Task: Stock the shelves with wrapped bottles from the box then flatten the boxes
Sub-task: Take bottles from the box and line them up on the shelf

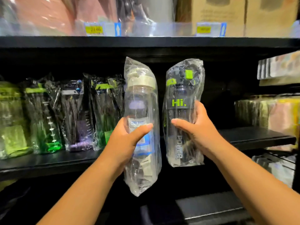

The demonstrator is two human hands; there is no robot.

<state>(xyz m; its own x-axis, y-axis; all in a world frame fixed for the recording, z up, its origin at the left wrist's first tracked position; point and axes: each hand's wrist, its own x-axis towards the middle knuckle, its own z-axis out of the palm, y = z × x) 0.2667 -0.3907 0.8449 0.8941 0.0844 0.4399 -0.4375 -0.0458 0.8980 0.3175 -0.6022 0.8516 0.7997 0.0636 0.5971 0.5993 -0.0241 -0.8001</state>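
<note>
Head view: left hand has fingers and thumb curled round one wrapped clear bottle with a cream lid. Right hand likewise grips one wrapped dark bottle, printed "Hi." and "POWER". Both bottles are upright and apart, before the middle shelf. Four shelved bottles stand at left. Two yellow price tags are above, blurred.

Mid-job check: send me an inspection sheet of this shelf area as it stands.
Surface: black shelf, level.
Job's things: clear bottle and dark bottle marked "Hi.", both wrapped, upright, held in front of the shelf; row of wrapped bottles stands at its left.
Clutter: nothing seen.
Hands: left hand grips the clear bottle; right hand grips the dark bottle.
Cables: nothing seen.
Surroundings: price tags on the shelf above; cardboard boxes top right; packaged goods at right.
</note>
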